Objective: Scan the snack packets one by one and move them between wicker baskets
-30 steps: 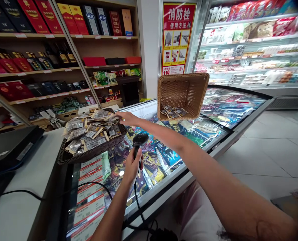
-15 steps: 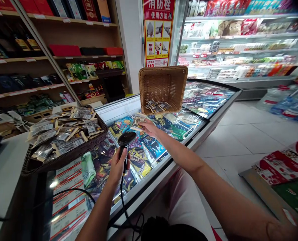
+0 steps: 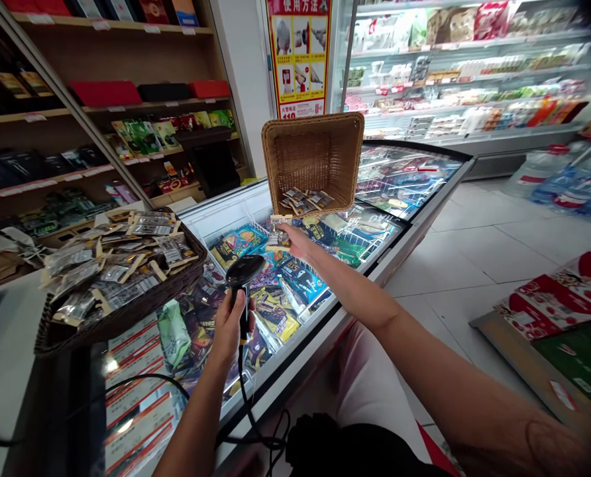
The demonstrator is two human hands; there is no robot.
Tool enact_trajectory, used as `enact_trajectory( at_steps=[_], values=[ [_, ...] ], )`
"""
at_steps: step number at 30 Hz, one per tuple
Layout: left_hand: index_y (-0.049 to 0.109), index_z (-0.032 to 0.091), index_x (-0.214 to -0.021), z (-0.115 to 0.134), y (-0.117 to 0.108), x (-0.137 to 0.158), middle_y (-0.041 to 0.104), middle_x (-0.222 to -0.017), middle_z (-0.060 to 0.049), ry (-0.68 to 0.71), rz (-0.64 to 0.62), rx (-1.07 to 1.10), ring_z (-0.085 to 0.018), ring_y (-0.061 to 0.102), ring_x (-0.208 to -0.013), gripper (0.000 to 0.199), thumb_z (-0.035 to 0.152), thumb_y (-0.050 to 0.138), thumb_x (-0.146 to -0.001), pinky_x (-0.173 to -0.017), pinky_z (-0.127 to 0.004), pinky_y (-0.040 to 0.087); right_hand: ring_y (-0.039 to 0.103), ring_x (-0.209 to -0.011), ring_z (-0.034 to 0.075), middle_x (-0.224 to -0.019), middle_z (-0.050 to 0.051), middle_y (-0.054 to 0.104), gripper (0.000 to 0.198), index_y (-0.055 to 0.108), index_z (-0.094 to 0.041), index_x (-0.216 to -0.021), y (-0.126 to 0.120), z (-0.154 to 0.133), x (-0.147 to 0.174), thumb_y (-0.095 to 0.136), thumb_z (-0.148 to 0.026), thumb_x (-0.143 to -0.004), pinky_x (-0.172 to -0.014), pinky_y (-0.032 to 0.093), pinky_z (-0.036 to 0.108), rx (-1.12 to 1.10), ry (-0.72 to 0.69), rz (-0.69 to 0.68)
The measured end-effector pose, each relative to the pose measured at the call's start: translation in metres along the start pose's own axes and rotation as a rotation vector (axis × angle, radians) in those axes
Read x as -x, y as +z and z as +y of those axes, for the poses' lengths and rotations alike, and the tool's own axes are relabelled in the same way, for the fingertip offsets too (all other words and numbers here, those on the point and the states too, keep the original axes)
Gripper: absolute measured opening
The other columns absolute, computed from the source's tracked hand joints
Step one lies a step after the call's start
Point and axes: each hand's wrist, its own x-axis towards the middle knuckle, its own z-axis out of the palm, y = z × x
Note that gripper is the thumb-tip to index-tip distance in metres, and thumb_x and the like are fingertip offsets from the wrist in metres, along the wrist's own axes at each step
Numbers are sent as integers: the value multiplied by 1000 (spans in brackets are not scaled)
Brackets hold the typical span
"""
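My left hand (image 3: 232, 322) is wrapped round the handle of a black barcode scanner (image 3: 246, 270), its head tilted toward the right and its cable hanging below. Pinched in my right hand (image 3: 295, 240) is a small clear snack packet (image 3: 278, 233) with cream-coloured ends, held upright just below the tan wicker basket (image 3: 358, 159). That basket lies tipped with its mouth facing me, and several similar packets (image 3: 303, 199) are inside it. On the left, a dark brown wicker basket (image 3: 176, 281) is heaped with more packets (image 3: 121, 265) of the same look.
Beneath my hands is a chest freezer (image 3: 295, 344) with a glass top and colourful frozen packages (image 3: 275, 311). Shelves of goods (image 3: 151, 99) stand at the left, a lit refrigerated display (image 3: 454, 86) at the back right. Water bottles (image 3: 568, 179) and boxes (image 3: 548, 291) are on the floor.
The packet in my right hand has turned from slanted to upright, showing its face to me. The view has shifted slightly downward and to the right. My left hand keeps the scanner.
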Motion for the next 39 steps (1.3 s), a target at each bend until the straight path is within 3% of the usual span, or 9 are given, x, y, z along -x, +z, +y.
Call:
enact_trajectory(
  at_steps=[5, 9, 12, 17, 19, 22, 26, 30, 39],
  values=[
    [56, 20, -86, -2, 1, 1, 65, -80, 3, 6, -25, 10, -5, 50, -42, 60, 76, 78, -79, -40, -22, 36, 68, -80, 13, -85, -2, 75, 24, 69, -20, -92, -2, 8, -4, 87, -19, -76, -76, 57, 23, -49, -66, 15],
    [56, 20, -85, -2, 2, 2, 65, -81, 3, 13, -52, 0, -5, 49, -42, 59, 75, 77, -80, -40, -22, 36, 70, -80, 14, -85, -5, 73, 28, 60, -24, -98, -4, 5, 0, 84, -31, -86, -77, 61, 28, -34, -20, 5],
    [55, 20, -87, 0, 3, 2, 65, -81, 3, 12, -44, 15, -5, 49, -43, 60, 76, 78, -79, -40, -22, 36, 73, -78, 17, -91, -5, 74, 35, 54, -28, -108, -6, -1, 6, 83, -33, -89, -73, 66, 37, -8, 53, -96],
    [55, 21, -90, 3, 3, 3, 65, -80, 4, 11, -26, 15, -5, 49, -43, 62, 77, 77, -78, -41, -22, 37, 73, -71, 16, -90, -6, 71, 73, 57, -27, -114, -15, -8, 12, 93, -2, -56, -68, 67, 36, 242, 97, -204],
    [54, 21, -90, 3, 3, 3, 65, -81, 3, 10, -24, 14, -5, 48, -43, 62, 77, 78, -78, -41, -22, 37, 69, -65, 15, -80, -6, 70, 69, 62, -24, -104, -19, -13, 11, 94, 0, -48, -58, 62, 27, 351, 50, -161],
    [53, 21, -90, 4, 3, 4, 65, -81, 3, 5, -26, 12, -5, 48, -43, 64, 78, 78, -76, -41, -22, 37, 63, -63, 12, -74, -3, 72, 54, 69, -20, -93, -21, -22, 11, 98, -8, -49, -50, 47, 19, 405, -39, -139],
    [54, 21, -90, 5, 3, 4, 65, -80, 3, 1, -25, 8, -6, 50, -44, 63, 78, 78, -77, -41, -22, 36, 59, -67, 10, -78, -4, 72, 34, 74, -19, -90, -18, -28, 11, 95, -24, -63, -55, 42, 19, 294, -139, -58],
    [54, 21, -89, 4, 3, 4, 64, -80, 3, 11, -51, -4, -5, 49, -43, 61, 76, 77, -79, -41, -21, 36, 55, -64, 9, -77, -3, 71, 22, 75, -20, -88, -15, -21, 6, 88, -32, -76, -55, 38, 20, 252, -129, 87],
    [54, 21, -83, 4, 4, 5, 61, -76, 3, 46, -124, -138, -5, 48, -41, 58, 76, 73, -83, -38, -20, 33, 49, -54, 9, -70, -3, 67, 31, 77, -19, -91, -10, 1, -1, 89, -44, -78, -46, 31, 21, 235, -142, -48]
  ],
)
